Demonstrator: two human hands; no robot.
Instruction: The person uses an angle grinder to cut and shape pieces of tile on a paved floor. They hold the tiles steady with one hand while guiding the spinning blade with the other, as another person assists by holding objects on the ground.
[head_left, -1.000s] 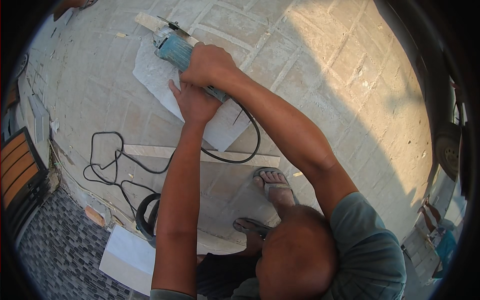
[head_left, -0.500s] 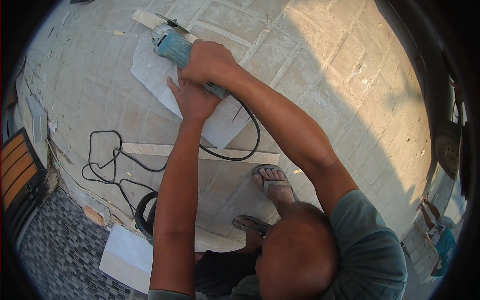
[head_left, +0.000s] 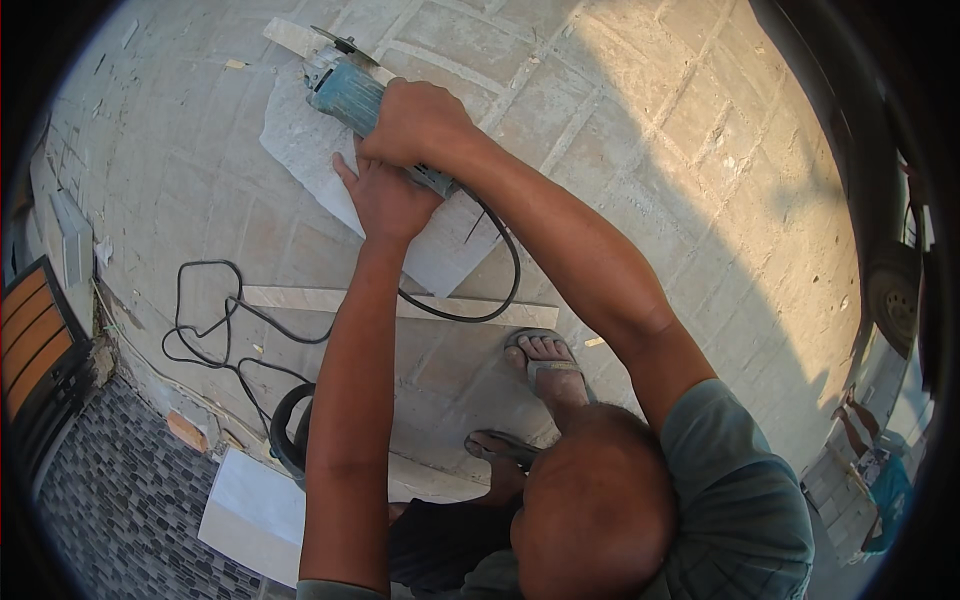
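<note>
Gripping the grinder (head_left: 348,95) at 11 o'clock in the view, the right hand (head_left: 418,122) has its fingers curled round the blue body, knuckles up. The left hand (head_left: 392,202) sits at 7 o'clock from the right one and touches it, back upward, an outer finger spread toward 11 o'clock; its other fingertips are hidden under the right hand, so I cannot tell whether they pinch the grinder or only press down. The grinder lies over a pale slab (head_left: 298,135) with an irregular edge, its disc (head_left: 330,38) toward 11 o'clock above a light strip (head_left: 287,36); whether disc and strip touch cannot be told. From the grinder's rear end a black cord (head_left: 513,270) loops down past 5 o'clock, crosses a second strip (head_left: 530,317) below the slab, and bunches in loose coils at 9 o'clock. At 5 o'clock, just below that strip, is a foot (head_left: 553,372) in a sandal. A black curved thing (head_left: 285,425) sits at 8 o'clock beside the left forearm, with a white tile (head_left: 250,505) below it. Farther out, a slatted bench (head_left: 38,325) stands at 9 o'clock and a wheel (head_left: 893,305) at 3 o'clock.
</note>
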